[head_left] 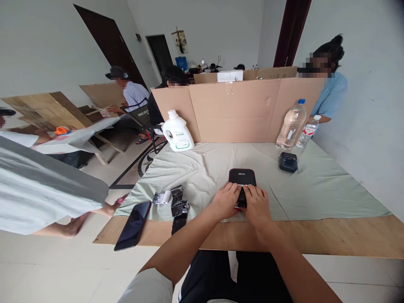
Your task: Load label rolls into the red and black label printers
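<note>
Working with both hands on a small black printer (242, 179), the person has the left hand (225, 201) and right hand (257, 205) side by side at its near edge, on the pale cloth (315, 185) that covers the middle of the wooden counter (347, 237). The fingers (232, 191) of both hands curl down over the front of the device, pressed against a dark part there; whether they pinch something loose or only push on it cannot be told, since the hands hide it. By the look of it, the step in hand is opening or seating the front section, and the next move would call for steady, even pressure from both thumbs without sliding the device on the cloth.

Left of the hands lie a dark phone (132, 225) at the counter's edge, torn black wrapping (178, 202) and a small white paper roll (164, 197). Farther back, a second black device (288, 162) sits near two water bottles (291, 124), and a white jug (177, 131) stands before a cardboard screen (236, 111). Other people sit beyond it.
</note>
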Motion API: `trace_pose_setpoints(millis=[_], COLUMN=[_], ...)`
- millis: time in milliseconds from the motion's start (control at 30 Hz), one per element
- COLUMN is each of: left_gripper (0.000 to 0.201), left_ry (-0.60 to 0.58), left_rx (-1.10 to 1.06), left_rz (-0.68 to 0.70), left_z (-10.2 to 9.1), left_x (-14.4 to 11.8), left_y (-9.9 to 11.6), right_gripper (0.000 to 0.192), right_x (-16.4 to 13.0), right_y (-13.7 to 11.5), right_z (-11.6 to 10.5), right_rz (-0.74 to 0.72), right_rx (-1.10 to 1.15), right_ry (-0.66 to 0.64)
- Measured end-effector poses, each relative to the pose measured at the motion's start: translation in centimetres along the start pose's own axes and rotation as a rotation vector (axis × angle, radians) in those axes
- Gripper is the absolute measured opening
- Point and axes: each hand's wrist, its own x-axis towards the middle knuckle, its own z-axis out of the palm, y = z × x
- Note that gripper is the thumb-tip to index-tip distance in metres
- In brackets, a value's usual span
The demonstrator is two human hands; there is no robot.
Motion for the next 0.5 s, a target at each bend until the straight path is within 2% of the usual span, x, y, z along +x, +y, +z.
trace_pose_setpoints(millis=[200, 367, 433, 500], left_gripper=[0.064, 0.065, 0.070, 0.080], left_ry=[0.028, 0.136, 0.187, 0.244], left_rx=[-0.054, -0.133, -0.196, -0.295], left_rz=[-0.036, -0.060, -0.085, -0.176], left_z=[0.7, 2.1, 3.0, 3.8], left_x=[0.2, -0.8, -1.3, -1.6], left_y=[0.2, 0.0, -0.2, -0.4], right_gripper=[0.053, 0.058, 0.062, 0.071], right_x=[0.4, -1.3, -2.0, -2.4], right_y=[0.0, 0.6, 0.9, 1.1], right_z=[-0.4, 1.1, 1.9, 2.4], right_rz=[0.006, -0.001, 0.051, 0.185], right_rx=[0.010, 0.147, 0.229, 0.311], right_ry=[-0.026, 0.059, 0.135, 0.201])
